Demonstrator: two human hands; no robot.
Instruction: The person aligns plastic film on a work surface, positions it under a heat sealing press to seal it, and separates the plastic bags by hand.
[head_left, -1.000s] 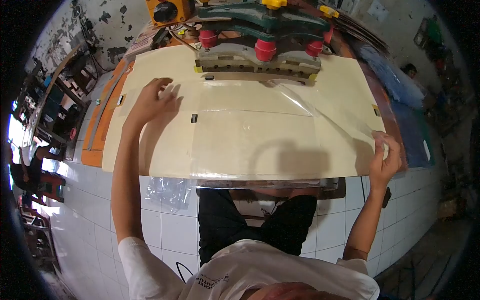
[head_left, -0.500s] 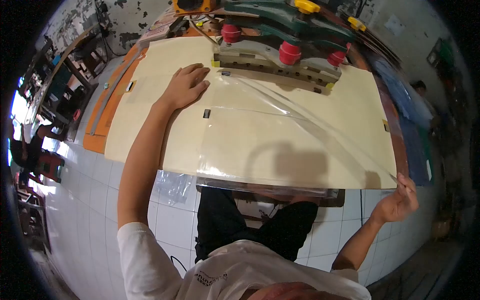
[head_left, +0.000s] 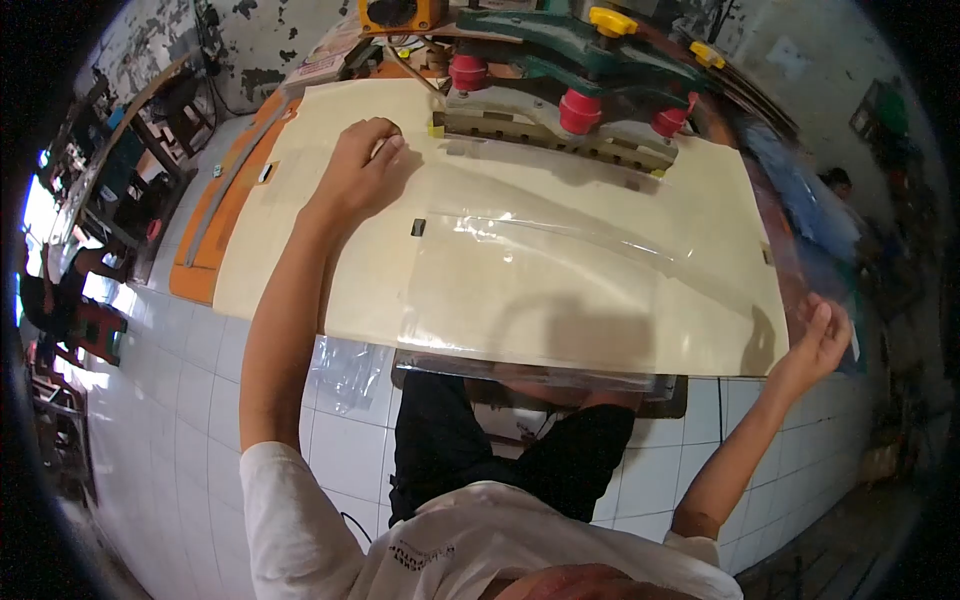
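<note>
A cream board (head_left: 300,260) carries a clear plastic sheet (head_left: 540,290), with glare and a diagonal crease across it. Over the board's far left part, my left hand (head_left: 365,155) is curled closed, with nothing visible in it. My right hand (head_left: 820,340), beyond the near right corner of the board, has thumb and fingers pinched on the blurred edge of the clear sheet. A small dark block (head_left: 418,228) sits at the sheet's left side. Along the far edge stands a green clamp frame (head_left: 560,50) with red knobs (head_left: 580,110) over a metal bar (head_left: 550,135).
A metal strip (head_left: 235,175) lies on the orange tabletop (head_left: 205,270) at the left. Bluish plastic sheets (head_left: 790,190) hang at the right. Clear plastic (head_left: 345,375) hangs below the near edge. Another person (head_left: 60,285) is at the far left.
My left hand has gone from lying flat to curled. My right hand has moved up and slightly right, and the clear sheet's crease has shifted.
</note>
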